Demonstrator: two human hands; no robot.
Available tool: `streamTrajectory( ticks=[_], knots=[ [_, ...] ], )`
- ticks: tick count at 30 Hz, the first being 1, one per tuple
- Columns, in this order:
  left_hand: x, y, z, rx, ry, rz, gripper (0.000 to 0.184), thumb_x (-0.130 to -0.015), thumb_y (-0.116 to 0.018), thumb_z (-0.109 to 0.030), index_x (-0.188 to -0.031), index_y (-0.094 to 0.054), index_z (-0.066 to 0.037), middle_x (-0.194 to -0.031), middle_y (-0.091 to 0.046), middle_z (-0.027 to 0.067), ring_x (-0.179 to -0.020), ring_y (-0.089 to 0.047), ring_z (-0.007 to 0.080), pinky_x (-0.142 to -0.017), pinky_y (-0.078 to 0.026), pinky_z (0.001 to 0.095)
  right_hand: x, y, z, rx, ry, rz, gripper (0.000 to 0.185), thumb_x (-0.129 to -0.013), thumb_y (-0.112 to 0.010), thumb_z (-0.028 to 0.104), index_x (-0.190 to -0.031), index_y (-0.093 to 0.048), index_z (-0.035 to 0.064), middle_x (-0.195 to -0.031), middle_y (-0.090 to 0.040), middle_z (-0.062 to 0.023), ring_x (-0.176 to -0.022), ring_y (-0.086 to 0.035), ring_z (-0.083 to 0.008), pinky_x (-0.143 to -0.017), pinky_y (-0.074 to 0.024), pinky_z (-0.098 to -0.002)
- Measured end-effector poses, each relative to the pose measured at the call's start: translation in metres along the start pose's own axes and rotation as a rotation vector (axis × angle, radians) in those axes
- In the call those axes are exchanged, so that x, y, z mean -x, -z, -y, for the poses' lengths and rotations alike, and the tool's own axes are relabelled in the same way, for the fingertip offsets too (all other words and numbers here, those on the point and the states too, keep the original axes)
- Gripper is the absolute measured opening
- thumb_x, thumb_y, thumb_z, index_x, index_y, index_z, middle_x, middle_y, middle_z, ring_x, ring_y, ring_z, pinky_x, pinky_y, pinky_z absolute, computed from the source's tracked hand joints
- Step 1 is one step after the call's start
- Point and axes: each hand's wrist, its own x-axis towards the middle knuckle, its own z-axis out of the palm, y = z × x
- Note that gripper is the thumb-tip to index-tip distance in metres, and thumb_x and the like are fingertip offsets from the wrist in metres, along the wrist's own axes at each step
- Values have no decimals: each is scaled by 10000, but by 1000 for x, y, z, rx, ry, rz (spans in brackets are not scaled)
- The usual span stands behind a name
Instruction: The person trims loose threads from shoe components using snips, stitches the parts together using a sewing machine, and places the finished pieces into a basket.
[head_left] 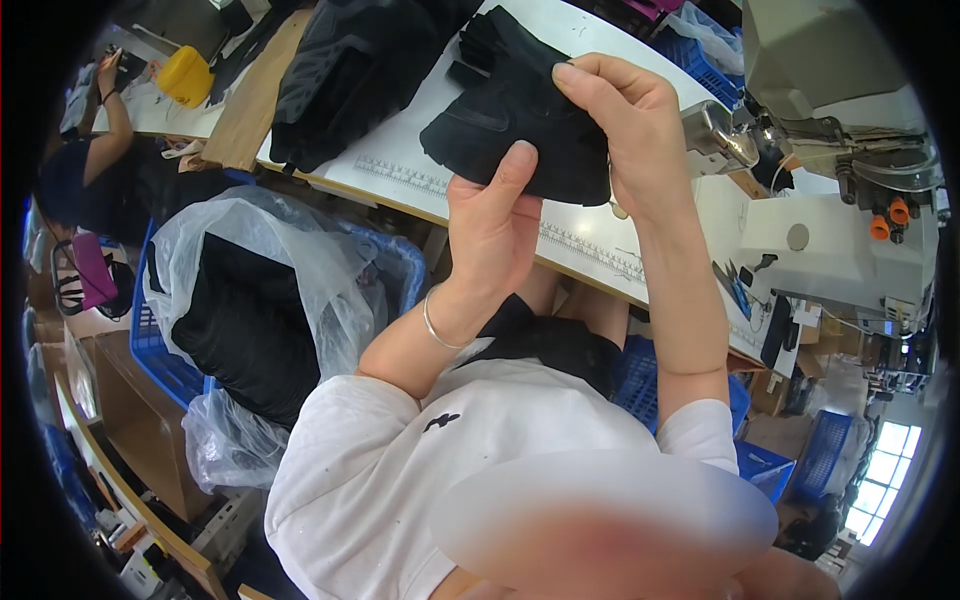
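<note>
Both of my hands hold a black fabric piece (520, 125) up above the white table (400, 150). It has a curved left edge and a stitched or raised line on it; its exact kind I cannot make out. My left hand (497, 228) pinches its lower edge, thumb on top and fingers underneath. At its upper right edge, my right hand (630, 115) grips the cloth between thumb and bent fingers. A stack of black fabric pieces (350, 75) lies on the table to the left, and more dark strips show behind the held piece.
A sewing machine (800, 225) stands at the right, with scissors (738, 285) beside it. Printed ruler marks (400, 175) run along the table's front. Left of me, a blue crate (165, 345) holds a plastic bag (340, 260) of black fabric. Another person (90, 170) works at the far left.
</note>
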Motion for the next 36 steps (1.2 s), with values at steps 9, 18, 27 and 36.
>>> streamTrajectory(
  ticks=[9, 18, 27, 36],
  knots=[
    [4, -4, 3, -34, 21, -20, 363, -1022, -586, -126, -1376, -537, -56, -1347, -621, 74, -1239, -600, 217, -1082, -472, 405, 11, 9, 9, 411, 163, -28, 227, -971, -645, 187, -977, -741, -18, -840, -691, 9, -782, -578, -50, -725, -469, -219],
    [18, 24, -43, 96, 68, 9, 389, -934, -691, -42, -1305, -579, -16, -1280, -648, 102, -1159, -637, 211, -1003, -520, 372, 133, 39, -83, -118, -412, 169, 729, -1084, -250, 554, -887, -663, -15, -799, -691, -90, -693, -670, -162, -577, -527, -285],
    [20, 147, -168, -96, -163, 431, 713, -925, -665, -74, -1540, -308, -25, -1257, -607, 122, -1159, -602, 287, -1066, -432, 495, 1, -89, -103, -400, -308, 133, 137, -979, -644, 174, -1028, -638, 46, -959, -686, -31, -879, -624, -98, -707, -492, -261],
    [18, 192, -151, -1690, -667, -343, 736, -972, -658, -262, -1562, -286, -28, -1616, -278, 166, -1456, -345, 322, -1141, -342, 399, -41, -138, -178, -136, -188, -137, 233, -911, -693, 192, -867, -610, -21, -735, -688, -101, -628, -685, -142, -545, -499, -306]
  ],
)
